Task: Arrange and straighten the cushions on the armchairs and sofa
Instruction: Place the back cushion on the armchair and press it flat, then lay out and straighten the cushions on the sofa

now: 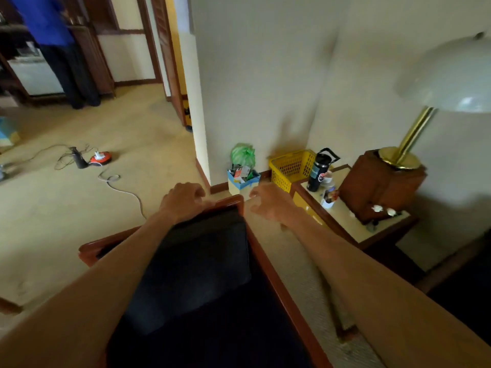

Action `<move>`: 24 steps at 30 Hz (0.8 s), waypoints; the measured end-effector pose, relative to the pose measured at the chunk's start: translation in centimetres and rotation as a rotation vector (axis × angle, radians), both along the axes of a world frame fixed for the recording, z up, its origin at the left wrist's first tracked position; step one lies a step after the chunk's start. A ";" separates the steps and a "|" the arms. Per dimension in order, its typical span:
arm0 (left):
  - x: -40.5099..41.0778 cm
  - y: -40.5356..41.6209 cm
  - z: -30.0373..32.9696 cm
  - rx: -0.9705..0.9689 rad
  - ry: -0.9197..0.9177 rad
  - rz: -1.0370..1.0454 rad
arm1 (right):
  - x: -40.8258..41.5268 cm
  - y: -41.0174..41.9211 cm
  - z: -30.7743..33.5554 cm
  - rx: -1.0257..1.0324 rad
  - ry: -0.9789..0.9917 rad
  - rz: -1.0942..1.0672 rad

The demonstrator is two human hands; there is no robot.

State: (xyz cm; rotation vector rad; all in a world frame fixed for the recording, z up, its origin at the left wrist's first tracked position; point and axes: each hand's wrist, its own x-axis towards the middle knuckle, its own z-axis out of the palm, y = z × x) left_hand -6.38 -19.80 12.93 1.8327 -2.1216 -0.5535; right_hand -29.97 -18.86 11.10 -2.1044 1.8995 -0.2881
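Note:
A dark cushion (202,261) leans against the back of a wooden armchair (268,264) right below me. My left hand (183,199) is curled over the top edge of the cushion and the chair's back rail, gripping there. Just past the chair's top right corner hovers my right hand (268,203), fingers apart and holding nothing. The dark seat cushion (225,335) fills the bottom of the view.
A side table (353,227) at right carries a brass lamp (414,139), a wooden box, a black bottle (318,170) and a cup. A yellow basket (291,167) and a small bin stand by the wall. Cables and an orange device (101,158) lie on the carpet. A person stands far left.

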 end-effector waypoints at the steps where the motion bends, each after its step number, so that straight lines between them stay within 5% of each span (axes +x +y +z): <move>1: -2.6 0.6 2.1 -0.030 0.005 -0.039 | -2.0 1.6 2.1 -0.010 0.000 -0.027; 11: -33.4 11.4 14.1 -0.151 0.077 -0.533 | -26.6 21.6 14.6 -0.140 -0.035 -0.454; 24: -74.3 44.4 17.5 -0.199 0.094 -1.260 | -57.5 64.4 18.7 -0.171 0.070 -1.139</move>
